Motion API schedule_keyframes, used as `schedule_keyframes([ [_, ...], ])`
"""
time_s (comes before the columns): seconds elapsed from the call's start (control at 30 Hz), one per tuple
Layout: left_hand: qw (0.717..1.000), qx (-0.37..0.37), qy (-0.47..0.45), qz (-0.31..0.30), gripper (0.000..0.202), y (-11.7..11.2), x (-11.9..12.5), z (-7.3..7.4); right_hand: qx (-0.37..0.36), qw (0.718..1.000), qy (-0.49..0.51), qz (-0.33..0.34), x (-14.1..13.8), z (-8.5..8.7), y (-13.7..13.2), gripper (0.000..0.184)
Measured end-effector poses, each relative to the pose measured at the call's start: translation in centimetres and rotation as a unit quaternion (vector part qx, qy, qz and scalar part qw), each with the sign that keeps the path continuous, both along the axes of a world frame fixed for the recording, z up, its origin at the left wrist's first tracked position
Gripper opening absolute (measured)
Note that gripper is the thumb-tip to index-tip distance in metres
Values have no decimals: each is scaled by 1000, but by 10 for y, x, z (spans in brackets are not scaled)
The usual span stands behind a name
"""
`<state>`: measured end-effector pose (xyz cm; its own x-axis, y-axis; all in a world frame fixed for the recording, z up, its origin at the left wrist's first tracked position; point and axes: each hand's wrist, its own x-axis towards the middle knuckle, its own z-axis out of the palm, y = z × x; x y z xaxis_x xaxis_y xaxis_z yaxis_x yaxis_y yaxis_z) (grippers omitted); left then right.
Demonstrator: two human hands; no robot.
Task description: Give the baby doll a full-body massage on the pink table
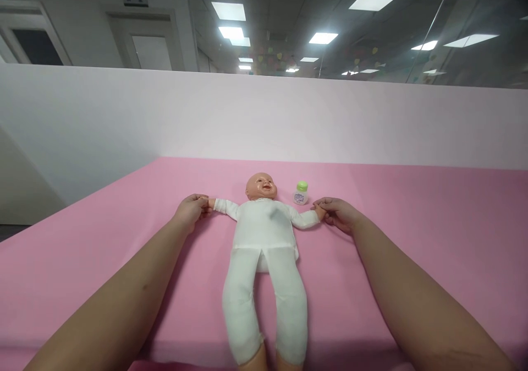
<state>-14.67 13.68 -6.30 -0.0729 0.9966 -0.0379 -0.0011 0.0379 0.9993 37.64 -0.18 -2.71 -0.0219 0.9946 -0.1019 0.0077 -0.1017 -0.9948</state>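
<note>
Hands met the doll at both ends of its outstretched arms. The left hand (190, 210) closed its fingers on one tiny wrist, and the right hand (336, 213) pinched the other, so the plastic baby doll in a white cloth sleepsuit (264, 239) lay on its back, arms spread wide, legs pointing toward the camera. By my judgement the step in hand was holding the arms out flat; any further move would have called for a gentle grip, since the soft limbs looked floppy. A small white bottle with a green cap (301, 192) stood upright just beside the doll's head. A smooth pink mat (433, 233) covered the surface, backed by a pale partition wall (124, 118), with ceiling light panels (231, 21) above.
</note>
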Motion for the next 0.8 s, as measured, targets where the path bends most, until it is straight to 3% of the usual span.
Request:
schedule_keyframes([
  [0.43,1000,-2,-1,16,37,-2,8,0,-41,998,44,-11,17,-14,16,25],
  [0.8,1000,-7,-4,17,34,-10,10,6,-56,998,41,-6,19,-12,17,28],
])
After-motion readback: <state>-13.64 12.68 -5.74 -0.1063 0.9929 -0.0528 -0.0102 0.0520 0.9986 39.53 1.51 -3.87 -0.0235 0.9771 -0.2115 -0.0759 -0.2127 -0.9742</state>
